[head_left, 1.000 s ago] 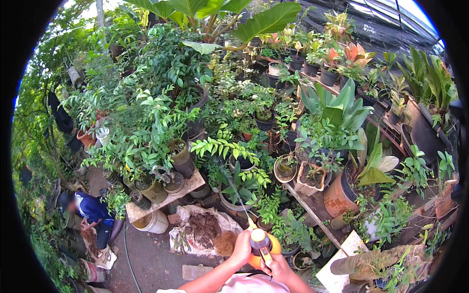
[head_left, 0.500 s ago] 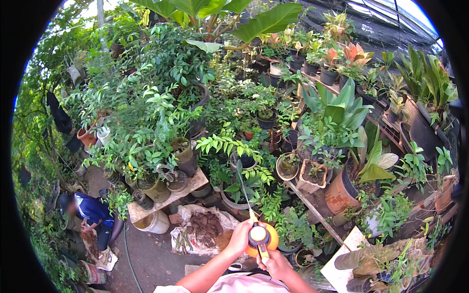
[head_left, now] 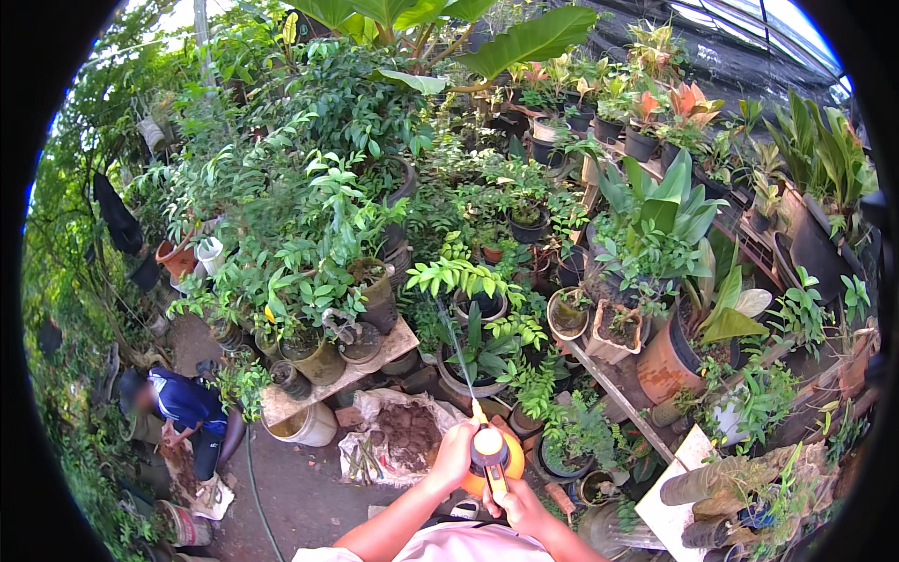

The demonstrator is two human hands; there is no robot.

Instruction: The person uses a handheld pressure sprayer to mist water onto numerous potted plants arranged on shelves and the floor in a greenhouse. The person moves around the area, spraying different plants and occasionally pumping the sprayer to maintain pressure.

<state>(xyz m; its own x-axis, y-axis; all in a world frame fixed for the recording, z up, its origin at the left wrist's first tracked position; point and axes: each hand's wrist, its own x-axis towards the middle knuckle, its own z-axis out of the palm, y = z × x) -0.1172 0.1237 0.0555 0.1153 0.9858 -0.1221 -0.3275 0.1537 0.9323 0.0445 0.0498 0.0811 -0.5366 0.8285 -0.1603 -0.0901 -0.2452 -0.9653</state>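
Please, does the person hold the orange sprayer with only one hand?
No, the left hand holds the sprayer at its left side, while the right hand grips it from the near side.

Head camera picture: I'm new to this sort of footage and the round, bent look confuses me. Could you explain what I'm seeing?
There is no robot here: a person works with two bare hands. The picture comes from the left of two fisheye cameras on their head, looking down, so straight edges bend near the rim and the forearms enter from below.

The left hand and right hand hold an orange spray bottle between them, and a thin jet shoots from its nozzle toward the plants.

On the ground, a white sheet holds brown soil, and a hose runs to its left. Potted plants stand on a plank and all around. Another person crouches at the far left.
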